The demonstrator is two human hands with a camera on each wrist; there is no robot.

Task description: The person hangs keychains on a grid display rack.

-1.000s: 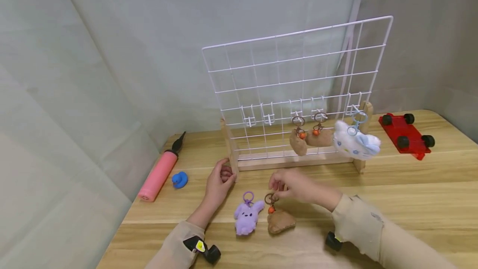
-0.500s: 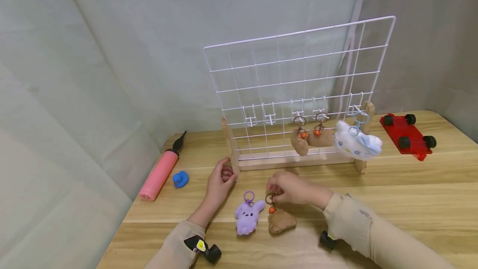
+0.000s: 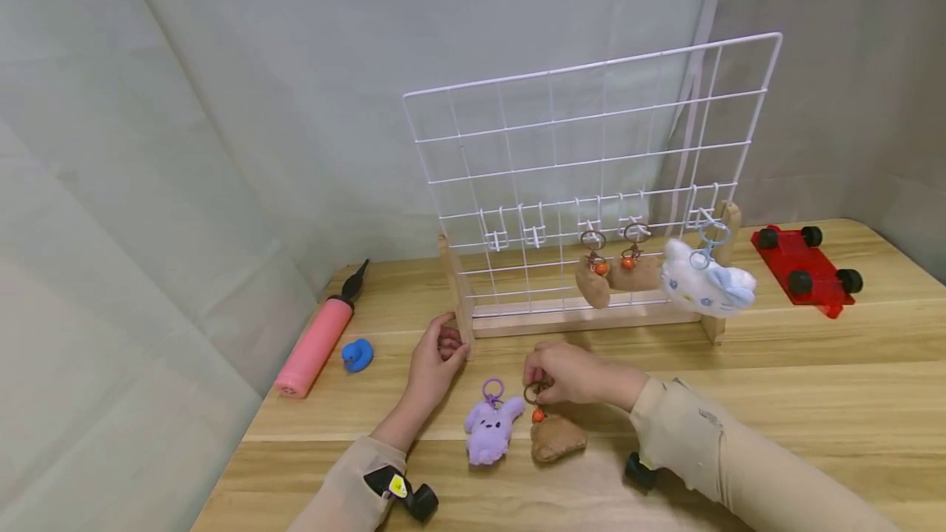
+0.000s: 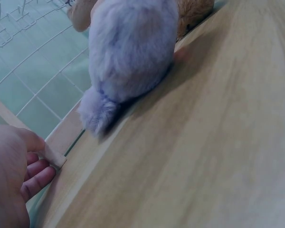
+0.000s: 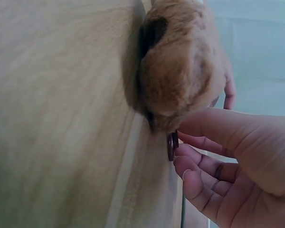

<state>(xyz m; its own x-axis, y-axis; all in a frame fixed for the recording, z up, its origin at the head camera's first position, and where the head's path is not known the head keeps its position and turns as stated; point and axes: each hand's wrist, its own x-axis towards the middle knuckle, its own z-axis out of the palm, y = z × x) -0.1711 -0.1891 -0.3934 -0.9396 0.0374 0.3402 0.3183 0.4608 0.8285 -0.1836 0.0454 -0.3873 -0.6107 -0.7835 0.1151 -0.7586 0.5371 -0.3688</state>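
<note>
My left hand (image 3: 434,360) grips the left wooden foot (image 3: 456,294) of a white wire grid rack (image 3: 591,130), thumb and fingers about its front end. On the table, a brown plush keychain (image 3: 557,438) with an orange bead lies below my right hand (image 3: 572,374). That hand pinches its dark ring (image 5: 172,146); the plush partly hides the thumb in the right wrist view. Just left of it lies a purple plush keychain (image 3: 489,433) with a purple ring. Two brown plush keychains (image 3: 594,282) and a white-and-blue plush keychain (image 3: 702,282) hang from the rack's hooks.
Two bare white hooks (image 3: 496,238) sit at the rack's left. Further left on the table lie a pink hand pump (image 3: 318,347) and a blue toy duck (image 3: 357,355). A red toy car (image 3: 803,265) lies wheels up at the right.
My right hand has shifted slightly left and down onto the brown keychain's ring. The left hand stays at the rack's foot.
</note>
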